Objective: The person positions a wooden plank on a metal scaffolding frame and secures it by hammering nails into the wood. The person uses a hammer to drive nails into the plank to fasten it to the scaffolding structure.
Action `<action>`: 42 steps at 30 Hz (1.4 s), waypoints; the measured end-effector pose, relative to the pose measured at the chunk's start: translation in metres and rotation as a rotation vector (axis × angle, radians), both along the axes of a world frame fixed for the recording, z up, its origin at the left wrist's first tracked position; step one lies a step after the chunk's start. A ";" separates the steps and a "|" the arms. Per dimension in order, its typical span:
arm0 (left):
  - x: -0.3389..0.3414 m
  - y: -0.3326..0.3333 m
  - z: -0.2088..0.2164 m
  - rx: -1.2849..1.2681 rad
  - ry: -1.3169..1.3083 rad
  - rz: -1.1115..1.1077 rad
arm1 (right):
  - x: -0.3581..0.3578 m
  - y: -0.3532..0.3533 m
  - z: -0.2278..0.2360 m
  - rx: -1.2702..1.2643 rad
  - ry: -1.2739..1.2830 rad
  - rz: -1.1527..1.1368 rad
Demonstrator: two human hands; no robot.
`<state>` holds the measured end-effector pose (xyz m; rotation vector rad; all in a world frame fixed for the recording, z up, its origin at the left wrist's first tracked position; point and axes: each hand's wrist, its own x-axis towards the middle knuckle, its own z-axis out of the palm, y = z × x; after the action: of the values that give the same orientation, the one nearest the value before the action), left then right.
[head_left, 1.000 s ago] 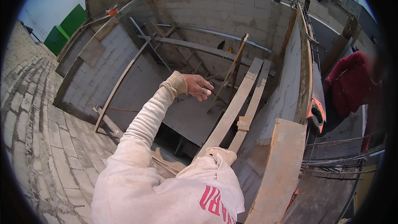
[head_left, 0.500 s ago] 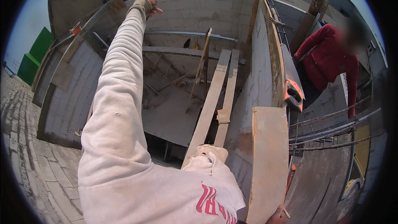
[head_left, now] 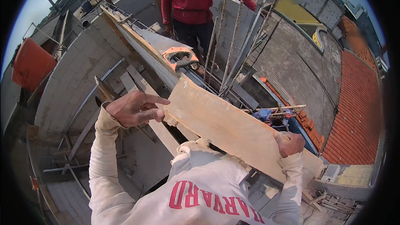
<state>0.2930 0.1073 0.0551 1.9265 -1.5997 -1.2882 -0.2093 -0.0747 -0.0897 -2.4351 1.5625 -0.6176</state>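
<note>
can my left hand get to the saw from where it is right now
Probably yes. The left hand is open beside the board's end, and the saw lies farther along the wall top with nothing between them, though it looks like a stretch.

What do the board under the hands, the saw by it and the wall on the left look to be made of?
Board: rough, unpainted wood, pale tan with grain and chipped edges. Saw: grey metal blade, toothed edge; orange handle, probably plastic. Wall: grey masonry blocks, joints visible. Right hand grips the board; left hand is at its end, contact unclear.
</note>
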 end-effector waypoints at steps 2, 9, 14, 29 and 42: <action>-0.051 -0.032 -0.031 -0.262 0.019 -0.199 | 0.004 0.006 0.022 -0.075 0.123 -0.015; -0.135 -0.104 -0.096 -0.521 -0.174 -0.623 | -0.006 0.045 0.075 -0.271 0.213 -0.019; -0.158 -0.115 -0.097 -0.334 -0.088 -0.763 | -0.029 0.056 0.108 -0.285 0.131 0.079; -0.268 -0.183 0.015 -0.731 -0.032 -0.564 | -0.107 0.092 0.055 -0.662 -0.477 -0.745; -0.411 -0.370 -0.029 -0.816 0.358 -0.710 | -0.117 0.119 -0.084 -0.314 -0.165 -0.713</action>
<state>-0.1184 -0.2626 0.0263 0.6269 -2.2012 -0.8648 -0.3264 0.0443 -0.1733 -1.8778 2.4035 -1.2167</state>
